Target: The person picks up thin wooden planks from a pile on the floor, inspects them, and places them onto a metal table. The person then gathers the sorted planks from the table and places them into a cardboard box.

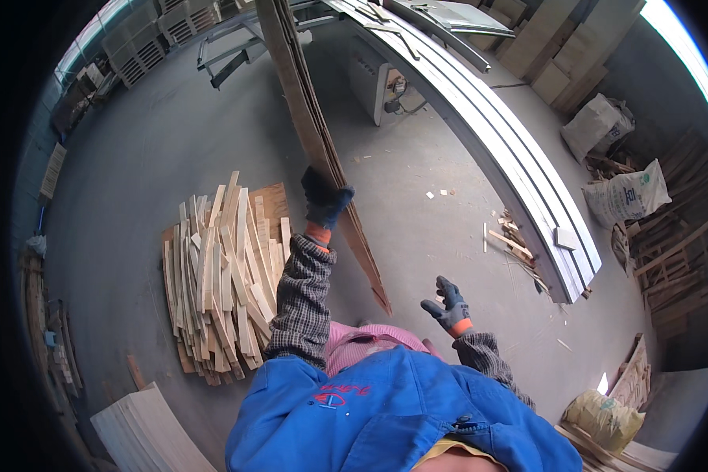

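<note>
My left hand (pixel 326 200), in a dark work glove with an orange cuff, is wrapped round a bundle of long brown wooden boards (pixel 300 102). The boards run from the top of the view down to a pointed lower end in front of me. Their far end passes out of the picture. Gloved the same way, my right hand (pixel 450 307) hangs apart from the boards with its fingers spread and nothing in it. Left of the boards, a pile of pale wooden strips (pixel 226 275) lies on a brown sheet (pixel 275 203) on the floor.
A long metal machine table (pixel 519 149) curves along the right, with wood offcuts (pixel 515 240) beneath its edge. White sacks (pixel 629 193) and stacked scrap wood (pixel 676 259) stand farther right. Pale panels (pixel 151 429) lie at the lower left, and a yellowish sack (pixel 603 421) at the lower right.
</note>
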